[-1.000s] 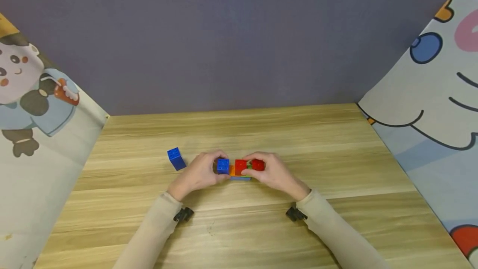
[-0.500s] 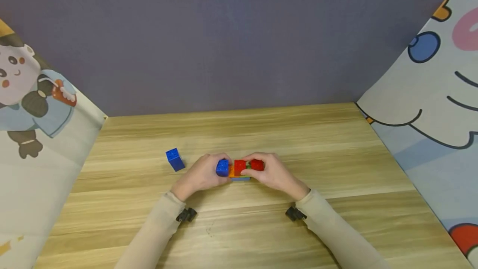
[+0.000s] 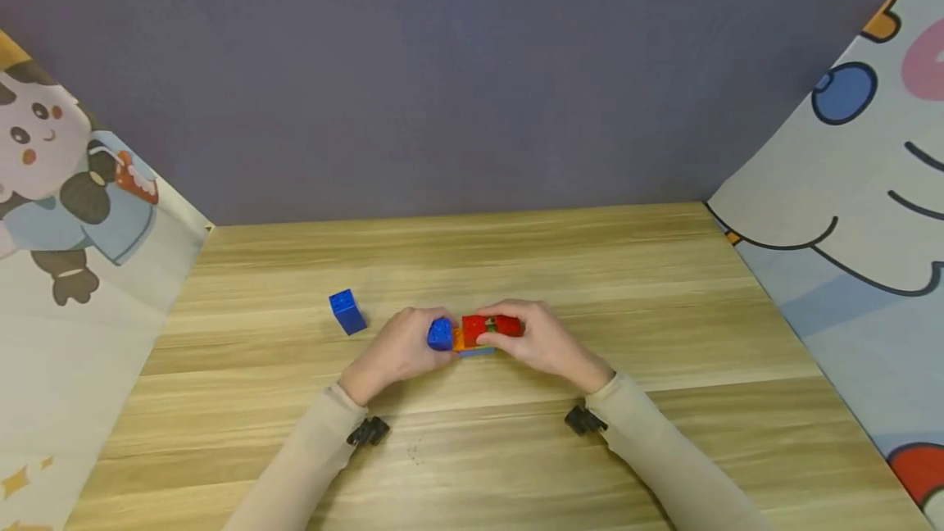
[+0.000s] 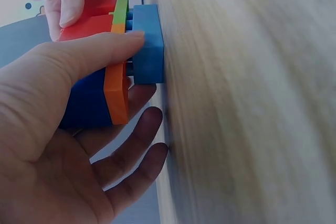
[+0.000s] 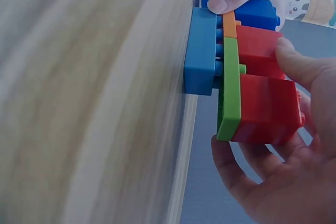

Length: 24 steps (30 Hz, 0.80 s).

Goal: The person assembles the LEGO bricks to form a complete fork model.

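Both hands hold a row of joined toy building bricks low over the wooden table. A light blue brick is at the bottom. Its studs show in a narrow gap under an orange plate and a green plate. On these plates sit a dark blue brick at the left and two red bricks to the right. My left hand grips the left end, thumb across the orange plate to the light blue brick. My right hand pinches the middle red brick, thumb on its near side.
A loose dark blue brick stands on the table, left of and beyond the left hand. A grey panel rises behind the table. Cartoon-printed panels flank it on both sides.
My left hand has shifted slightly toward me, and the row's dark blue end has tilted a little the same way. The right hand keeps its grip almost in place.
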Available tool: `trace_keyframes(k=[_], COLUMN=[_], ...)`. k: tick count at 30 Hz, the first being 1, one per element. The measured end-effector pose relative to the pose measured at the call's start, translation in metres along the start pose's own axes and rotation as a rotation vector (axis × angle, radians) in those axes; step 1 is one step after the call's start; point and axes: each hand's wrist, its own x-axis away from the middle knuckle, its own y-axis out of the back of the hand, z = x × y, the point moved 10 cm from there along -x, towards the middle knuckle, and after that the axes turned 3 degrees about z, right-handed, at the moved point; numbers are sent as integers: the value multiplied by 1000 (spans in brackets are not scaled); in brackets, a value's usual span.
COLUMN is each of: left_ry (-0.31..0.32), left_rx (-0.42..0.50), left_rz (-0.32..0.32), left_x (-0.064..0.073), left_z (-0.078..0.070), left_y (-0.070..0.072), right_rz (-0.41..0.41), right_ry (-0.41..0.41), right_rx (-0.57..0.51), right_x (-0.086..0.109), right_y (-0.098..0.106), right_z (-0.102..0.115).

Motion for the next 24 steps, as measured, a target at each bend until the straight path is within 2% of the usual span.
trace_keyframes(k=[5, 17, 21, 24], left_ry=[8, -7, -53, -114], left_rx=[26, -15, -12, 16], left_rz=[20, 35, 8, -32], left_x=[0, 0, 0, 0], left_z=[2, 2, -5, -15], left_y=[-1, -1, 5, 10], right_rz=[17, 11, 14, 8], right_ry=[-13, -35, -27, -15], right_rx=[20, 15, -2, -7], right_x=[0, 1, 0, -1], right_y=[-3, -4, -5, -5], right_z=[1, 0, -1, -1])
